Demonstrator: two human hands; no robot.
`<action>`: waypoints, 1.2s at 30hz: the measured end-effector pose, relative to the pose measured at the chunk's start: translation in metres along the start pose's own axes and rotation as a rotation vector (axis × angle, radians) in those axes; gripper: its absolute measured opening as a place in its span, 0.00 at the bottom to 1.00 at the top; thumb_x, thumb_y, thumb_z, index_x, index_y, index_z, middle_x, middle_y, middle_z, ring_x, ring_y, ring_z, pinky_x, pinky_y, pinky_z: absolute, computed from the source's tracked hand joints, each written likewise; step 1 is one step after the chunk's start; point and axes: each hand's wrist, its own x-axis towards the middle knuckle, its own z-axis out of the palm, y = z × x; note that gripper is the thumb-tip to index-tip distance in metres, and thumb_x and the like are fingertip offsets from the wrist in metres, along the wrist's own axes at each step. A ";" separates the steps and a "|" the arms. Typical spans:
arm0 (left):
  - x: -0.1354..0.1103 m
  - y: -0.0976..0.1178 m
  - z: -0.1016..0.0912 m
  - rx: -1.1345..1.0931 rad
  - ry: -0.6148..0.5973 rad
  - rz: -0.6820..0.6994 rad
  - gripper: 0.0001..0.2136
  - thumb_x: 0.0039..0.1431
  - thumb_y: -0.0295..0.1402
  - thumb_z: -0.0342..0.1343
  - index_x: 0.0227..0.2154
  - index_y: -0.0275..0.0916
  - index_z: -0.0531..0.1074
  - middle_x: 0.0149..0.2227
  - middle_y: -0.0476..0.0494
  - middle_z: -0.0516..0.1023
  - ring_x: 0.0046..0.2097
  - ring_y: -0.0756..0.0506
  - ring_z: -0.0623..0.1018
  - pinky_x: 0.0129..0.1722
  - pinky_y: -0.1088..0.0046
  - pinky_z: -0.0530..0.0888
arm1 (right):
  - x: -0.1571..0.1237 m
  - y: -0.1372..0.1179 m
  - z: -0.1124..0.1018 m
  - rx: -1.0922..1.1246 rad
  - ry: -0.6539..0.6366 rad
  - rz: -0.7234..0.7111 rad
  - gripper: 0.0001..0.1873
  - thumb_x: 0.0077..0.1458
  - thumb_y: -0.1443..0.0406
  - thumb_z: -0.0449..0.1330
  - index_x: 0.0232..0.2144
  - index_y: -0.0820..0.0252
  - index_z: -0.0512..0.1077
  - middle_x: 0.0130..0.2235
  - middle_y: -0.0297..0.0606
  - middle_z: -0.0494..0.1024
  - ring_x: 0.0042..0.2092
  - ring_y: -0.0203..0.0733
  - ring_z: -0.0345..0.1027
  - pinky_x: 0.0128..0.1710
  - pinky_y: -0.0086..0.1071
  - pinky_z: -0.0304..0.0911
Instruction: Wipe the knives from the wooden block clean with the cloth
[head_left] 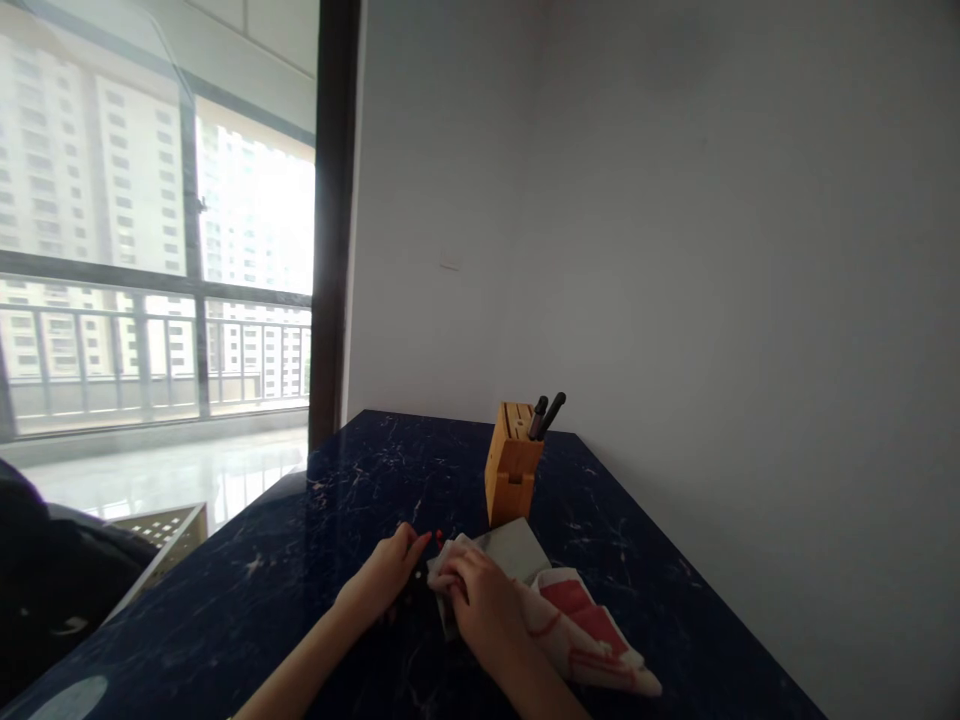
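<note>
My right hand [484, 605] is closed on a white and red cloth [581, 620], pressing a bunched part of it over a flat, pale grey piece [517, 548]. The rest of the cloth trails to the right across the dark tabletop. Just left of it, my left hand [382, 575] has its fingers curled, thumb and forefinger pointing toward the cloth. Whatever it may hold is lost against the dark surface. Small red bits [439, 540] show between the two hands, too small to name. The grey piece is partly hidden by the cloth and my right hand.
A wooden knife block [514, 465] with two dark-handled knives [551, 413] stands behind the grey piece. The dark blue marbled table [390, 470] runs toward the wall. At left are a black item [52, 590], a perforated pale panel [172, 545] and large windows.
</note>
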 end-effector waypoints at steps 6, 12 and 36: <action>0.007 -0.003 0.000 -0.198 0.010 -0.123 0.18 0.60 0.40 0.35 0.20 0.38 0.62 0.20 0.49 0.70 0.24 0.50 0.70 0.24 0.77 0.62 | -0.002 -0.005 0.003 0.033 0.040 -0.020 0.12 0.48 0.75 0.50 0.30 0.56 0.69 0.35 0.33 0.72 0.40 0.39 0.63 0.41 0.31 0.56; 0.002 0.002 -0.001 -0.309 -0.052 -0.120 0.16 0.58 0.40 0.38 0.21 0.39 0.61 0.20 0.51 0.69 0.23 0.50 0.70 0.23 0.76 0.61 | 0.000 -0.005 0.007 0.057 0.037 -0.007 0.15 0.49 0.74 0.50 0.36 0.55 0.69 0.38 0.36 0.71 0.42 0.41 0.64 0.44 0.34 0.57; -0.012 0.005 -0.020 -0.180 -0.303 0.019 0.09 0.47 0.38 0.50 0.24 0.38 0.69 0.27 0.46 0.75 0.30 0.45 0.75 0.26 0.75 0.65 | -0.007 0.006 0.007 0.103 0.091 0.074 0.15 0.50 0.73 0.49 0.38 0.59 0.70 0.39 0.39 0.72 0.44 0.41 0.64 0.45 0.33 0.58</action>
